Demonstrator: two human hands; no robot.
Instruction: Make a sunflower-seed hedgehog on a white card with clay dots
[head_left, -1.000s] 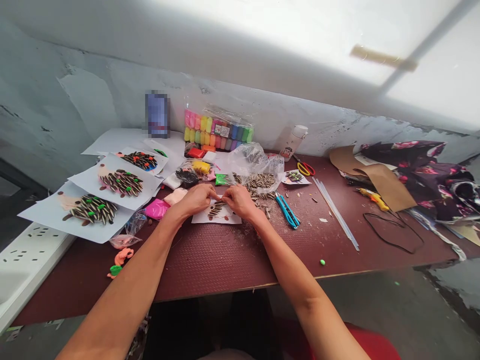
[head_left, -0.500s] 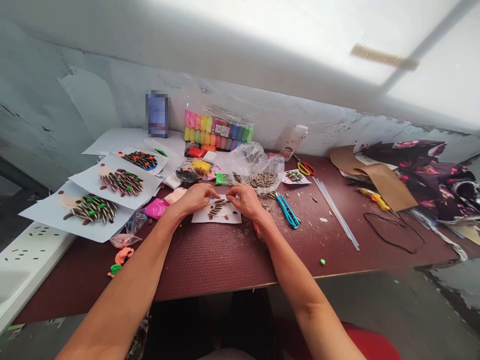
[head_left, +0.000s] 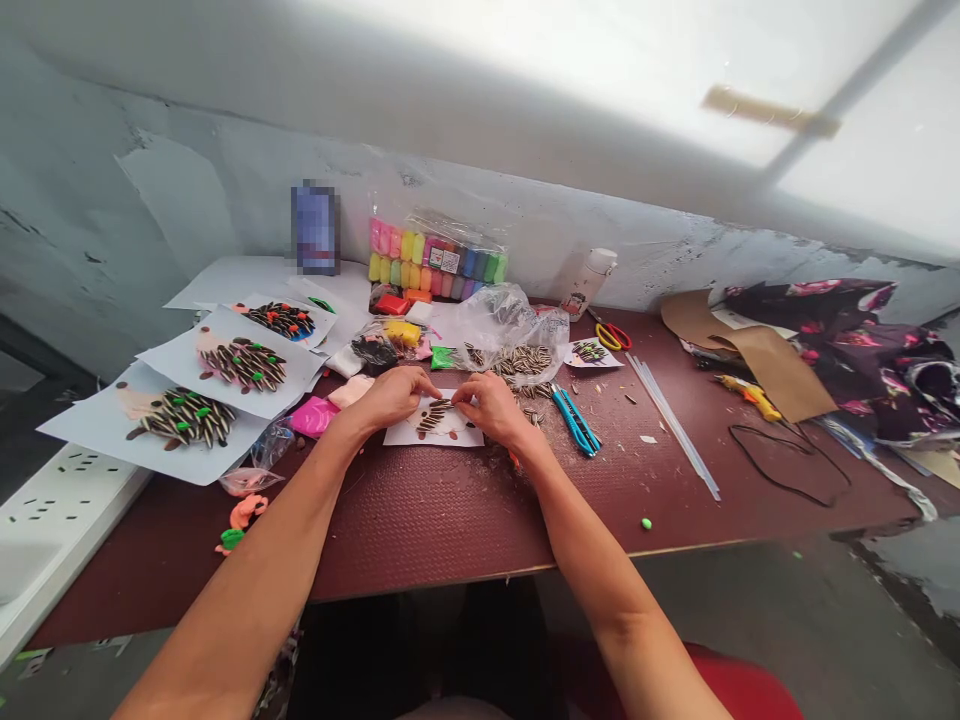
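On the table in front of me lies a small white card with a pale clay shape and rows of striped sunflower seeds. My left hand rests closed on the card's upper left, thumb and index finger by the seeds. From the other side my right hand reaches over the card's right edge, thumb and index pinched at the end of the seed row. What sits between those fingertips is too small to make out. Behind the right hand, loose sunflower seeds spill from a clear plastic bag.
Sheets with seed-covered clay hedgehogs overlap at left, above a white power strip. Packs of coloured clay lean on the wall. A blue utility knife, scissors, clear glue sticks and a glue gun lie to the right.
My right fingertips have shifted slightly at the upper end of the seed row. The left hand stays almost still, and the card has not moved.
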